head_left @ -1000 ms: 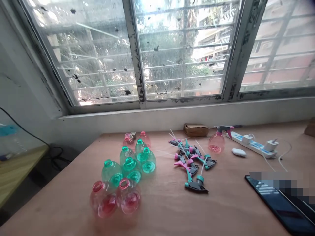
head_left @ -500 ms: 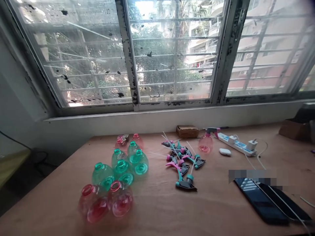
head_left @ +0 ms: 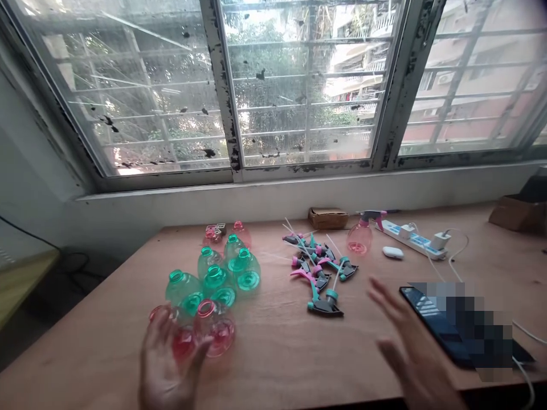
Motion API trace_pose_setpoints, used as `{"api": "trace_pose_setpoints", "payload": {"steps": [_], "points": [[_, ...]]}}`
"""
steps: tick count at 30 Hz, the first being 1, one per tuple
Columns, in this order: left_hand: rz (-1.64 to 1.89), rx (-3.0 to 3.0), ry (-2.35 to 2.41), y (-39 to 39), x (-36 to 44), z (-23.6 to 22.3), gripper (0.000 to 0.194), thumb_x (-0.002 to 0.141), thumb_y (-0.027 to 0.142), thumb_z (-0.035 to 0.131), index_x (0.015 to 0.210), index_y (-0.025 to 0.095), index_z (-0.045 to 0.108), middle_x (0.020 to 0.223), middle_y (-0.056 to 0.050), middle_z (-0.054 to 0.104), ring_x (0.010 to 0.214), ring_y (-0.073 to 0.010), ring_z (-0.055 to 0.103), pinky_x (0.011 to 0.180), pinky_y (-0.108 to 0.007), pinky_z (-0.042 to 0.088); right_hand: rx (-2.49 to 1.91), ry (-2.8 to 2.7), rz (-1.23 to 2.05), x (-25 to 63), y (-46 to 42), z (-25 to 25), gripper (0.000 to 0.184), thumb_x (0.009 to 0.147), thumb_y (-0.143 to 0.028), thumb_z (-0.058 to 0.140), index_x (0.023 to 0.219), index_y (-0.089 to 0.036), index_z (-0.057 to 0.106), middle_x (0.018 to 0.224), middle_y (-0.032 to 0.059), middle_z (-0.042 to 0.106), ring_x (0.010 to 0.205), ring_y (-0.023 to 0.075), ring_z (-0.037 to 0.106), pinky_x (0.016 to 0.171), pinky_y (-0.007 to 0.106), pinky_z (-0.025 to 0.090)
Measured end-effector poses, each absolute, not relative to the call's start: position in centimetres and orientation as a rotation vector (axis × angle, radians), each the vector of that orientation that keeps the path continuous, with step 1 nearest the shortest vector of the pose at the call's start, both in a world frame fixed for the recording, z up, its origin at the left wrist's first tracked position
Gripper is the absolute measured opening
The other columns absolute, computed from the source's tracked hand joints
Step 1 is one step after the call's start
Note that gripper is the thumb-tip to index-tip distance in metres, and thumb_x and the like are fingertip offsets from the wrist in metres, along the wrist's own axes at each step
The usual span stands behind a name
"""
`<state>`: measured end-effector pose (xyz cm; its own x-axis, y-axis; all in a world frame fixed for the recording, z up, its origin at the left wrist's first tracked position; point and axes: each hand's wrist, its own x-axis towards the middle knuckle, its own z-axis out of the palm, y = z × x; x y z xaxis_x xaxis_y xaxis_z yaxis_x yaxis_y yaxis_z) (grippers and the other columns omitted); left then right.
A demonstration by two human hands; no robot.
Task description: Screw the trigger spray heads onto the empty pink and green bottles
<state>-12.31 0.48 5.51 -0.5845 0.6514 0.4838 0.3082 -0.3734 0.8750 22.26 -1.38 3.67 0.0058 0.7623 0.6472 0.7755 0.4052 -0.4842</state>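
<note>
My left hand (head_left: 164, 367) is raised over the near left of the wooden table (head_left: 282, 359), fingers spread, in front of two pink bottles (head_left: 216, 327) without gripping them. Behind those lies a cluster of several green bottles (head_left: 216, 279). My right hand (head_left: 410, 347) is open, fingers stretched, hovering right of a pile of pink and teal spray triggers (head_left: 318, 270). An assembled pink spray bottle (head_left: 361, 236) stands further back. Both hands hold nothing.
A dark phone (head_left: 440, 327) lies at the right beside my right hand. A power strip (head_left: 416, 239) with plugged charger, a white earbud case (head_left: 392, 252), and a small brown box (head_left: 327, 217) sit near the window wall. A cardboard box (head_left: 515, 213) is far right.
Both hands have come into view from below; no hand showed before. The camera has shifted slightly. The bottles and triggers have not moved.
</note>
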Motion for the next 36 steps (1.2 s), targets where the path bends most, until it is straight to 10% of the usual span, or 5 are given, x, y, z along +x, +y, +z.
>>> {"api": "trace_pose_setpoints", "payload": {"steps": [5,14,26,36], "points": [[1.864,1.460,1.759,2.9,-9.2,2.9,0.096,0.066,0.046,0.084,0.148,0.026,0.038,0.150,-0.010,0.045,0.141,-0.0358,0.039,0.120,-0.054,0.026,-1.421,-2.146,0.246,18.2,3.2,0.0,0.050,0.101,-0.044,0.043,0.150,-0.033,0.042,0.160,0.0045,0.036,0.148,0.0316,0.028,0.119,0.061,0.025],[1.881,1.189,1.674,4.6,-8.1,-1.0,0.100,0.066,0.044,0.083,0.148,0.022,0.031,0.154,-0.018,0.040,0.142,-0.0361,0.039,0.115,-0.052,0.036,-1.669,-2.079,0.153,20.8,3.4,-3.9,0.050,0.101,-0.042,0.041,0.150,-0.030,0.041,0.159,0.0078,0.038,0.148,0.0301,0.030,0.119,0.066,0.016],[1.776,1.127,1.705,4.1,-7.8,-0.8,0.087,0.061,0.048,0.084,0.132,0.020,0.044,0.132,-0.017,0.058,0.122,-0.0354,0.059,0.107,-0.056,0.044,-1.536,-2.258,0.121,18.8,7.7,0.3,0.057,0.102,-0.035,0.040,0.156,-0.029,0.025,0.166,0.0060,0.021,0.153,0.0279,0.010,0.120,0.062,0.013],[1.655,1.287,1.618,3.5,-7.6,-0.4,0.077,0.067,0.050,0.080,0.132,0.023,0.049,0.135,-0.013,0.059,0.127,-0.0352,0.055,0.111,-0.054,0.040,-1.508,-2.191,0.196,17.2,6.3,-0.2,0.057,0.095,-0.030,0.052,0.150,-0.031,0.038,0.152,0.0083,0.048,0.140,0.0278,0.042,0.113,0.049,0.037]]}}
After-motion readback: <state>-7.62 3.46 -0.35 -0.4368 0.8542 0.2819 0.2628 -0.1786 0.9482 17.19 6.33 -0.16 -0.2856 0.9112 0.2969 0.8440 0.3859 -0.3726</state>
